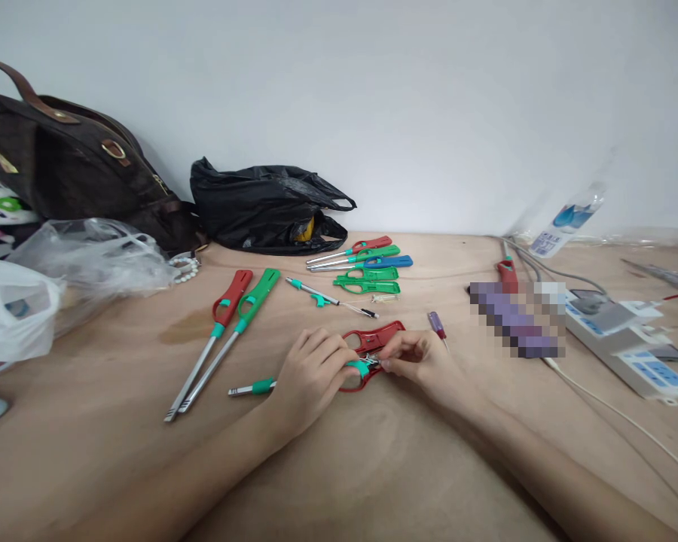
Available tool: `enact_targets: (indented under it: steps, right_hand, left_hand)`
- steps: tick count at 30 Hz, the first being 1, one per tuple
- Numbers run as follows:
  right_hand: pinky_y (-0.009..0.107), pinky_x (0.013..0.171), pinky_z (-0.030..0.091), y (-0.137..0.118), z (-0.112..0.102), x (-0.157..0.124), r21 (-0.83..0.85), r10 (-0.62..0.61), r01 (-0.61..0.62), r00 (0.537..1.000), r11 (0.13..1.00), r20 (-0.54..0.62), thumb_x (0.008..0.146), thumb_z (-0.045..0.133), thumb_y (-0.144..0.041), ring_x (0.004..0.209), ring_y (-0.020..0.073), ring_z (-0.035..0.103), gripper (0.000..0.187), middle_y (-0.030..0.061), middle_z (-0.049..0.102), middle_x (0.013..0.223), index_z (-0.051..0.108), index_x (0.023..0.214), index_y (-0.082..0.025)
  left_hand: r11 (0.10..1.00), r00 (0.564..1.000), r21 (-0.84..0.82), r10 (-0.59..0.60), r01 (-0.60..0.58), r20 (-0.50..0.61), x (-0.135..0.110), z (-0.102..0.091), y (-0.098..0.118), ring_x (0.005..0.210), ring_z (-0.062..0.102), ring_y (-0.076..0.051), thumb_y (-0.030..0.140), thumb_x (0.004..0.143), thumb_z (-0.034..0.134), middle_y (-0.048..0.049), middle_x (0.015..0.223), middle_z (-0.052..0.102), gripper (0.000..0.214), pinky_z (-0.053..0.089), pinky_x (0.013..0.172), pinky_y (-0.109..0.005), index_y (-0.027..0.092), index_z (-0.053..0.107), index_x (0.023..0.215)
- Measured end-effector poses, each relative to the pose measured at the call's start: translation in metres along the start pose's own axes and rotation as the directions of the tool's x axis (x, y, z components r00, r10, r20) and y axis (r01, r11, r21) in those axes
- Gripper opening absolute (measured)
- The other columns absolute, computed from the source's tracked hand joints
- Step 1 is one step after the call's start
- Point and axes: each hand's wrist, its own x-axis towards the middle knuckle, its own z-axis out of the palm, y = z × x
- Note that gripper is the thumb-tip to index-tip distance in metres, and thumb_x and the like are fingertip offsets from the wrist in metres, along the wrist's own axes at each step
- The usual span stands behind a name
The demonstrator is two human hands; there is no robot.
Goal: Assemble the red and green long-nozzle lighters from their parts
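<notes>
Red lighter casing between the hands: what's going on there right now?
The left hand holds a lighter barrel assembly by the separated red casing halves. The right hand seems to pinch a small black part at the assembly's near-right end. A purple-handled screwdriver lies just beyond the right hand.

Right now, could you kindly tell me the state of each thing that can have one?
Left hand, closed on lighter rod
Right hand, pinching small black part
Red casing, open
Green casing, open
Lighter core, uncased
Leftmost red lighter, assembled
Neighbouring green lighter, assembled
Blue lighter, assembled
Screwdriver, lying loose
Black bag, slumped
Bottle, fullness unclear
Power strip, on or off unclear
</notes>
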Motion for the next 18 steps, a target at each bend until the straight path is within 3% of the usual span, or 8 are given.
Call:
enact_targets:
  steps: [12, 18]
  right_hand:
    - [0.026, 0.055, 0.044, 0.004, -0.0005, -0.0002, -0.045, -0.038, 0.039, 0.999, 0.998, 0.015, 0.069, 0.07, -0.02, 0.058, 0.0133, 0.057, 0.004, 0.0004, 0.067, 0.064, 0.067, 0.068, -0.017]
    - [0.028, 0.066, 0.048, 0.0016, 0.0007, -0.0025, -0.291, -0.169, 0.164, 0.986, 0.943, 0.005, 0.079, 0.06, -0.017, 0.071, 0.0168, 0.064, 0.008, 0.0025, 0.072, 0.076, 0.067, 0.075, -0.019]
  left_hand:
    - [1.0, 1.0, 0.009, 0.01, -0.009, -0.017, 0.0001, 0.0005, 0.0004, 0.076, 0.053, -0.018, 0.022, 0.098, 0.05, -0.0023, 0.083, 0.067, 0.018, 0.033, 0.071, -0.032, 0.016, 0.061, 0.086]
    - [1.0, 0.996, -0.004, -0.027, 0.028, 0.089, -0.0012, 0.0025, -0.0012, 0.08, 0.054, -0.019, 0.024, 0.096, 0.054, -0.0016, 0.086, 0.068, 0.014, 0.034, 0.074, -0.033, 0.017, 0.061, 0.086]
